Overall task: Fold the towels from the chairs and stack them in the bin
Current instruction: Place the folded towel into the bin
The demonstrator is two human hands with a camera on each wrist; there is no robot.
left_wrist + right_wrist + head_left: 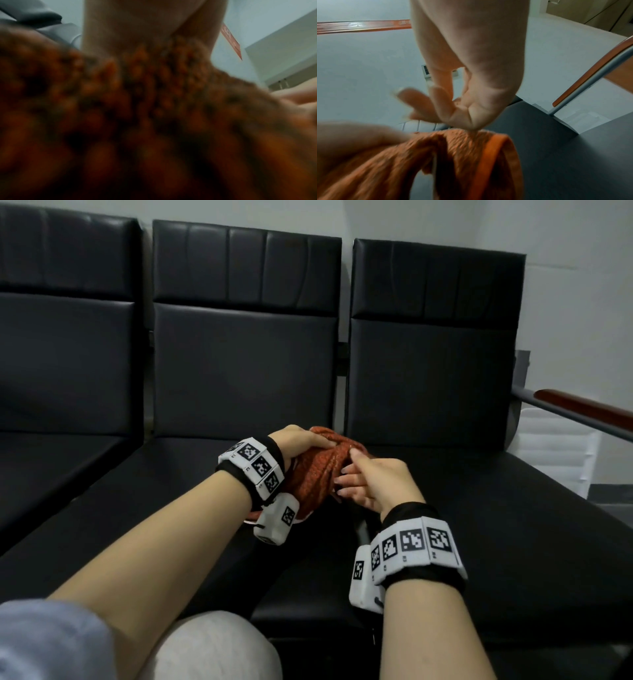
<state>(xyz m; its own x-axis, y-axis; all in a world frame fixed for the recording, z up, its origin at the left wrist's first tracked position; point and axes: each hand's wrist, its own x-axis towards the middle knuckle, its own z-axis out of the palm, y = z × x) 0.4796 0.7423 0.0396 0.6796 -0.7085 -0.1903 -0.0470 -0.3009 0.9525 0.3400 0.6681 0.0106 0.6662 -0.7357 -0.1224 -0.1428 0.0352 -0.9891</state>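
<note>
A rust-orange towel is bunched up above the seat of the middle black chair. My left hand grips the bunch from above, fingers curled over its top. My right hand meets the towel from the right. In the right wrist view, the thumb and forefinger of my right hand pinch the top of the towel near its smooth hem, and the other fingers are spread. The left wrist view is filled by blurred towel under my left hand. No bin is clearly in view.
Three black padded chairs stand in a row against a pale wall. The right chair has a grey armrest with a wooden top. A white ribbed object stands behind the armrest. My knee is at the bottom.
</note>
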